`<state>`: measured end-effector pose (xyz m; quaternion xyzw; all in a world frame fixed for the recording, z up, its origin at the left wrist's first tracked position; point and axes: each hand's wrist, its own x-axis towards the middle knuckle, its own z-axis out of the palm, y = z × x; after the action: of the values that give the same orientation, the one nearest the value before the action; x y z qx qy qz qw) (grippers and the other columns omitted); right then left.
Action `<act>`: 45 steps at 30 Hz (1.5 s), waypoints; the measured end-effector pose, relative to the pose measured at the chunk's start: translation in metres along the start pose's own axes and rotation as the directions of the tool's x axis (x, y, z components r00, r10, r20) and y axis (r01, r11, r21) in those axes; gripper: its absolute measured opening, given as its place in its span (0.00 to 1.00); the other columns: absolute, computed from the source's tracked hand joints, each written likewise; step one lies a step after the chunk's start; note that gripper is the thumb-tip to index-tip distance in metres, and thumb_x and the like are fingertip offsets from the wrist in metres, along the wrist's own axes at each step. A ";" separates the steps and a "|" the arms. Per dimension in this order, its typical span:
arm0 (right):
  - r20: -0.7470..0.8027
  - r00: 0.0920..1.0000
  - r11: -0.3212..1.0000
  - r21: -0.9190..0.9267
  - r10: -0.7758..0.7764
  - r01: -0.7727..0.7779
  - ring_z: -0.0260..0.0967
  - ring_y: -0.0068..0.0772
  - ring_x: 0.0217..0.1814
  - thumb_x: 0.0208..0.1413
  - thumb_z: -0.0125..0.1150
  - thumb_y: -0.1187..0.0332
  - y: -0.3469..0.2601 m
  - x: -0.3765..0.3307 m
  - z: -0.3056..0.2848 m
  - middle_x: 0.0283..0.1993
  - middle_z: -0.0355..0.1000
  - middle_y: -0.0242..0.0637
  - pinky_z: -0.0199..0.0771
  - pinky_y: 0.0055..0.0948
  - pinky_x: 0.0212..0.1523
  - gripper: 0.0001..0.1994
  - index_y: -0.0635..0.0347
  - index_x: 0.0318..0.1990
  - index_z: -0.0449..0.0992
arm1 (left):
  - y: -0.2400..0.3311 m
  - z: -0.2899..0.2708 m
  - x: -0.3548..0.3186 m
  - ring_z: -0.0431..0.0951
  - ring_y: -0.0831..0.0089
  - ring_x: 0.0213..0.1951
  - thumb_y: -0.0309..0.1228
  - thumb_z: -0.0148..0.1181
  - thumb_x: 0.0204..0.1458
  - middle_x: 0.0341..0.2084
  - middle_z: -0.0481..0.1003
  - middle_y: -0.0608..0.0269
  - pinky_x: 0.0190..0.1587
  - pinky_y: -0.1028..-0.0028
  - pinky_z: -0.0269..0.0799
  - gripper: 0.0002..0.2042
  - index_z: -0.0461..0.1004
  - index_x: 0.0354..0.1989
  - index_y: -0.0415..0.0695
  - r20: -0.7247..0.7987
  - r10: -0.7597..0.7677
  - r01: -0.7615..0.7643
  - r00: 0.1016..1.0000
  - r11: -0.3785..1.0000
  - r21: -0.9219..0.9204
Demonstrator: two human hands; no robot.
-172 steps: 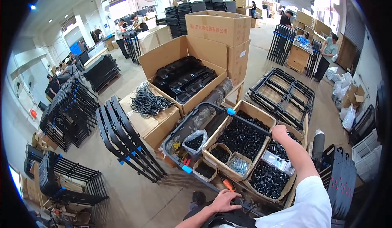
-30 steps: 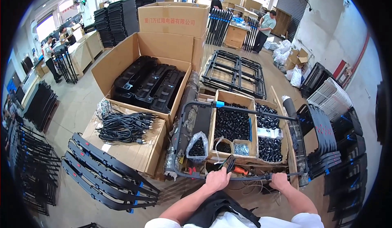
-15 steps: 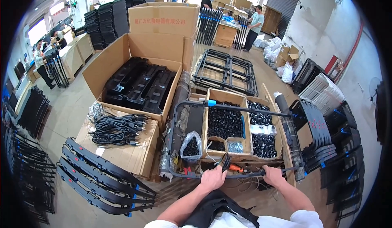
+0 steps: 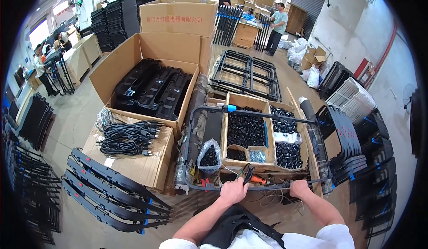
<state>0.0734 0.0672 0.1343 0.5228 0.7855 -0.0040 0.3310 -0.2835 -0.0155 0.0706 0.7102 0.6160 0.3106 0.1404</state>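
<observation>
Frame [image 4: 272,115], black and tubular, spreads out right in front of the person, its near bar running along at the hands and its far bar reaching across above the boxes of small parts! Left hand [image 4: 234,191] sits at the near bar, fingers curled into a narrow grip, a dark slender thing [image 4: 249,173] and thin cable poking up beside the fist; whether it grips that, the bar or both, I cannot tell. Over to the right hand [image 4: 298,188], well apart from the left, closed in a fist at the same bar, further along toward its right end. Between the two, just beyond the bar, an orange-handled tool [image 4: 257,179] lies near the left hand. Blue clip [image 4: 229,108] on the far bar, beyond the wooden box [image 4: 224,144] full of black knobs! Now the writing: one row of red characters crosses the tall carton [image 4: 178,10] at the back, and a white patch shows on the low carton [image 4: 162,159] under the cable bundle [image 4: 127,137], too small to make out.
</observation>
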 end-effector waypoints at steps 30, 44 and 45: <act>-0.158 0.987 0.999 0.036 -0.014 0.020 0.86 0.48 0.40 0.56 0.57 0.65 -0.017 0.001 -0.004 0.36 0.84 0.47 0.83 0.46 0.38 0.09 0.57 0.39 0.80 | -0.009 0.001 -0.002 0.84 0.52 0.26 0.48 0.60 0.64 0.25 0.81 0.51 0.31 0.55 0.81 0.18 0.71 0.35 0.43 0.079 0.043 -0.043 0.996 0.999 -0.002; -0.323 0.946 0.958 0.279 0.030 0.064 0.82 0.57 0.35 0.65 0.54 0.58 -0.018 0.009 0.027 0.32 0.81 0.55 0.82 0.54 0.39 0.15 0.64 0.41 0.71 | -0.008 0.003 -0.004 0.84 0.50 0.26 0.48 0.60 0.64 0.24 0.81 0.50 0.31 0.54 0.79 0.19 0.71 0.34 0.43 0.056 0.044 -0.043 0.997 0.999 -0.021; -0.326 0.945 0.958 0.279 0.031 0.064 0.82 0.57 0.35 0.65 0.54 0.58 -0.017 0.009 0.028 0.32 0.81 0.55 0.82 0.54 0.39 0.15 0.64 0.41 0.71 | -0.006 0.001 -0.003 0.84 0.50 0.26 0.48 0.60 0.64 0.24 0.81 0.50 0.31 0.54 0.79 0.19 0.71 0.34 0.43 0.054 0.046 -0.045 0.997 0.999 -0.020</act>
<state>0.0712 0.0573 0.1017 0.5518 0.8250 -0.0334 0.1173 -0.2879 -0.0171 0.0649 0.7309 0.5928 0.2997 0.1567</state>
